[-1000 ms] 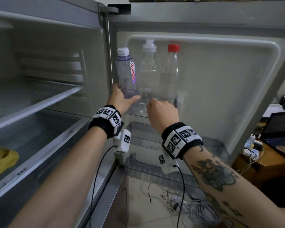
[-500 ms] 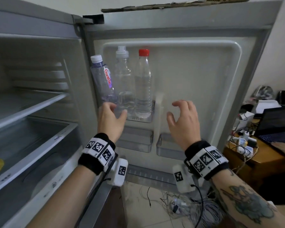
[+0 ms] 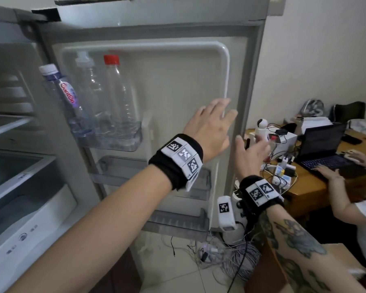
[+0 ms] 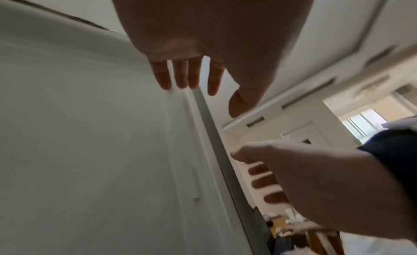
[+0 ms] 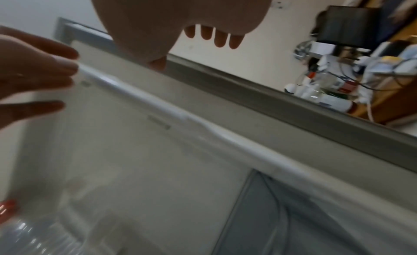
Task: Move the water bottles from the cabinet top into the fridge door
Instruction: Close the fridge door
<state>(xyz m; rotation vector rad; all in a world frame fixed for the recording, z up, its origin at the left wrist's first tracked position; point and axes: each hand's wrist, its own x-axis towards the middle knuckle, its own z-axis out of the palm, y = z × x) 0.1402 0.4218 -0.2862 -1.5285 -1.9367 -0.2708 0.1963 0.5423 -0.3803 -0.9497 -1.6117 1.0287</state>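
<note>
Three water bottles [image 3: 97,98] racked in door shelf [image 3: 114,142]. Left hand [image 3: 209,127], right hand [image 3: 249,153]: grip apart, empty. Advice: push door edge evenly.

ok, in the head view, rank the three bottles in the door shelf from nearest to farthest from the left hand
1. Red-capped bottle: right end of the row, closest to the left hand.
2. Clear white-capped bottle: middle of the row.
3. Purple-labelled bottle: left end, by the hinge side, leaning and farthest away.

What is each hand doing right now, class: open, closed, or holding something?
Left hand: open, fingers spread, holding nothing.
Right hand: open, holding nothing.
</note>
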